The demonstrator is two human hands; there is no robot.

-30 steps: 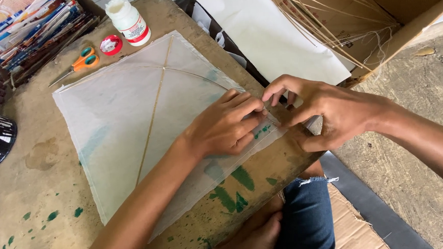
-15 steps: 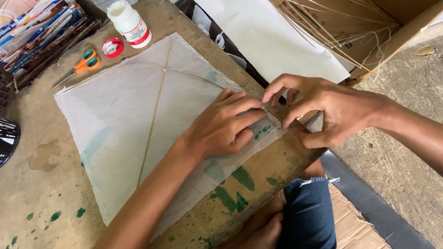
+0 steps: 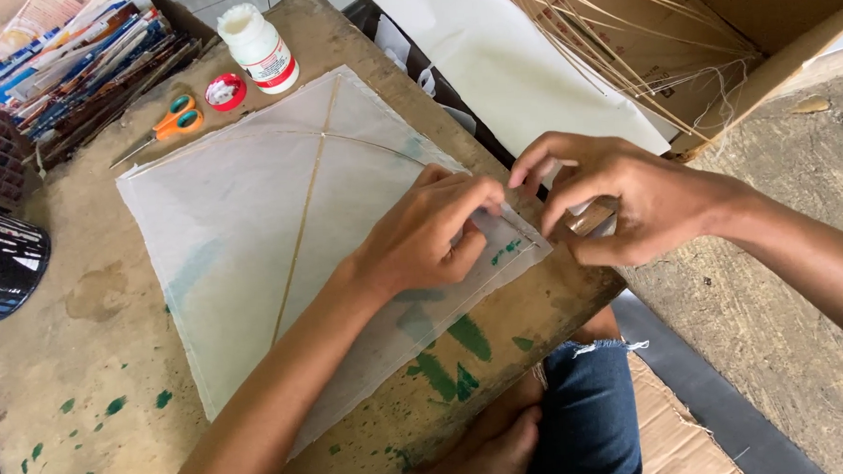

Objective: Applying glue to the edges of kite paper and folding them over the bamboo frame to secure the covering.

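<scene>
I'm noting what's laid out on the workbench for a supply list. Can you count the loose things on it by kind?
Paper kite: 1
Scissors: 1
White glue bottle: 1
Red cap: 1
Total: 4
Both hands, left and right, press the kite's corner.

Both forearms are bare, with no sleeves, watch or bracelets in view; the left hand (image 3: 431, 237) and the right hand (image 3: 619, 200) carry no rings or gloves, and the nails are short and unpainted; below the table edge the person wears blue denim trousers (image 3: 586, 419) with a frayed, pale-threaded tear at the knee; a bare foot (image 3: 488, 447) shows beside the denim, without shoe or sock.
</scene>
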